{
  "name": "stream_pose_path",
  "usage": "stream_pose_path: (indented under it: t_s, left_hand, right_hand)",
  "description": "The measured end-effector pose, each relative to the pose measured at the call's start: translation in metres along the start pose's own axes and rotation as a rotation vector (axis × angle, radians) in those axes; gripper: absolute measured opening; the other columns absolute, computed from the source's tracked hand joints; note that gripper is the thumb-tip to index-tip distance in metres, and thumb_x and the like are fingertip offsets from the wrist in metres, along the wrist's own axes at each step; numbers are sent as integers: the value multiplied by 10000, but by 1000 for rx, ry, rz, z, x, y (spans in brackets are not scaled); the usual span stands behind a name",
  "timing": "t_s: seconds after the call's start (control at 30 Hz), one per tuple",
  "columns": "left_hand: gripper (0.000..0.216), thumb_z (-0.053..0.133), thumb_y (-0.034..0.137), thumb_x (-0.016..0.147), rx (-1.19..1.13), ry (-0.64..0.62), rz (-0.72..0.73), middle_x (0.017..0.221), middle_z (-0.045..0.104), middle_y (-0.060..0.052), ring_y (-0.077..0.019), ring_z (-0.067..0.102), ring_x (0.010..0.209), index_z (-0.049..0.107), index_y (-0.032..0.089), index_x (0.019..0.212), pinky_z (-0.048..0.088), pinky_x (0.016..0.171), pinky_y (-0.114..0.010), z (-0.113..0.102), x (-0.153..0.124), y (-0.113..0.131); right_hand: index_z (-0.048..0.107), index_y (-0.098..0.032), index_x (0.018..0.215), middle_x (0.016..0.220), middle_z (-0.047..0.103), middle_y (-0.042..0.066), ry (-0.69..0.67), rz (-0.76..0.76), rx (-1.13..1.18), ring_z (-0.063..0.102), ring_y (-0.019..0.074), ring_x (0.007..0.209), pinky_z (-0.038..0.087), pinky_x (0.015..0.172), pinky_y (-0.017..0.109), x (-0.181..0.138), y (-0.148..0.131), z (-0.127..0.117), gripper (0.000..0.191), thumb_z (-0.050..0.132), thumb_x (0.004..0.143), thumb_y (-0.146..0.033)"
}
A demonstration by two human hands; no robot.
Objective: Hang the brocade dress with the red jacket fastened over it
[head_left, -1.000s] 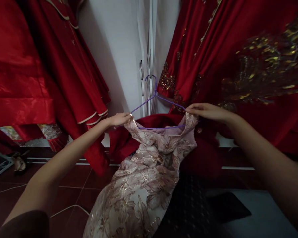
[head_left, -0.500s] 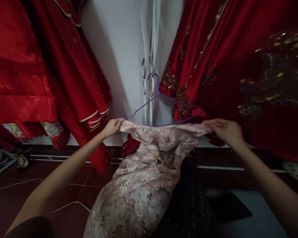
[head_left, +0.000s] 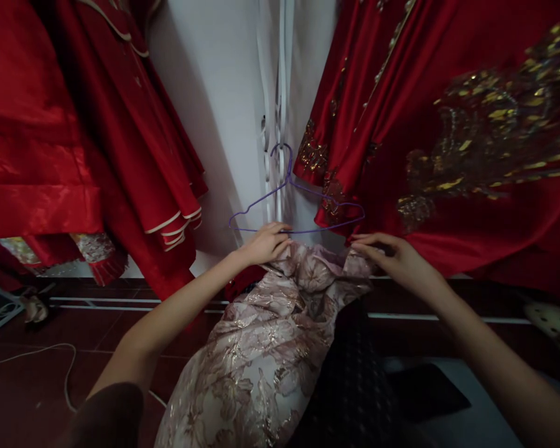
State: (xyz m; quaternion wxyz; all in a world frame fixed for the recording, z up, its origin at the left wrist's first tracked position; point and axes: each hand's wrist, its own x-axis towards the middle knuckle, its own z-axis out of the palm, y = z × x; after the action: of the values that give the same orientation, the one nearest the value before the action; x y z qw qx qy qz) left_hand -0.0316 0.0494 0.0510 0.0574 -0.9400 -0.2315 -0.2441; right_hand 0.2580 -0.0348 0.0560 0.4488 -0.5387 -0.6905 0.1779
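A pale pink brocade dress (head_left: pixel 261 348) with a gold floral pattern hangs down in front of me. A thin purple wire hanger (head_left: pixel 303 208) sits just above its top edge, hook pointing up. My left hand (head_left: pixel 264 244) is closed on the dress's top edge and the hanger's bottom wire near the middle. My right hand (head_left: pixel 392 256) pinches the right shoulder of the dress, just below the hanger's right end. The hanger's two ends stick out bare past the fabric.
Red satin gowns (head_left: pixel 74 137) hang at the left; a red gown with gold embroidery (head_left: pixel 471 137) hangs at the right. A white wall (head_left: pixel 228 93) shows between them. White cables (head_left: pixel 28 354) trail over the dark red floor. A dark dotted cloth (head_left: pixel 359 386) lies below the dress.
Both hands have moved inward from the hanger's ends toward the middle, bunching the top of the dress. The hanger's ends now show bare.
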Motion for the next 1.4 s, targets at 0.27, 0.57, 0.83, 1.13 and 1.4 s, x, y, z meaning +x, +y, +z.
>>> stream_pose_path:
  t_s: [0.27,0.57,0.83,1.13,1.4]
  left_hand:
    - [345,377,349,888,-1,-54,16,1351,408,-91,-227,392,1206,670,172,839,298,1043,-443,31,-15,10]
    - [316,410,337,879,-71,-36,59,1369,396,-77,-244,371,1228,689,190,851,285,1039,-457,17,-22,25]
    - [305,419,351,877,-188,-55,30,1346,431,-58,-235,391,1220,690,214,858,302,1007,-448,13,-19,31]
    - [338,373,376,895,-263,-1,-47,1347,435,-46,-200,414,1193,656,203,829,290,1016,-402,19,-8,47]
    - [406,304,413,908,-212,469,-634,967,592,-82,-167,528,939,618,162,849,411,859,-309,19,-58,-21]
  right_hand:
    - [661,-227,737,1146,619,99,387,136,51,556,221,1094,381,968,348,22,35,-40,79,646,664,-255]
    - [675,-262,816,1005,675,100,384,241,240,622,239,915,468,802,371,29,59,-39,193,675,645,-350]
    - [669,-190,884,977,680,108,431,69,189,622,208,841,471,725,315,50,22,-13,295,649,685,-407]
    - [651,-198,918,900,684,54,418,-178,-226,608,180,804,417,721,248,69,-35,35,293,513,815,-436]
    - [580,-220,929,881,667,35,435,-236,-367,602,174,787,385,772,280,72,-29,26,238,500,824,-418]
